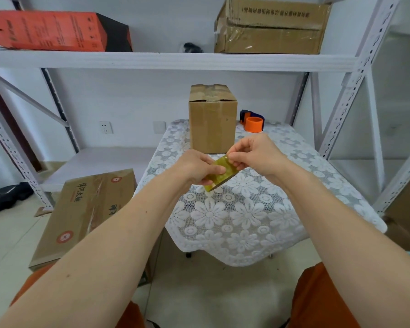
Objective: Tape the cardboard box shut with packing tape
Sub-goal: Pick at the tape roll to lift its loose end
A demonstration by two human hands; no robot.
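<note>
Over lace table (246,214), both hands (194,168) (251,151) pinch tape roll (220,172).

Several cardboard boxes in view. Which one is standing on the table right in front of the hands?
The small upright brown box on the lace tablecloth, beside the orange tape dispenser. The others sit on the upper shelf or lean on the floor.

Both hands, the left hand (197,168) and right hand (251,153), meet above the middle of a lace-covered table (246,216), pinching 1 roll of tape (220,172) between them. Open tabletop lies near, left and right of them. Just behind, an upright cardboard box (212,119) blocks the far centre. A tape dispenser (252,121) occupies the far right corner. A shelf (171,61) spans overhead.
</note>
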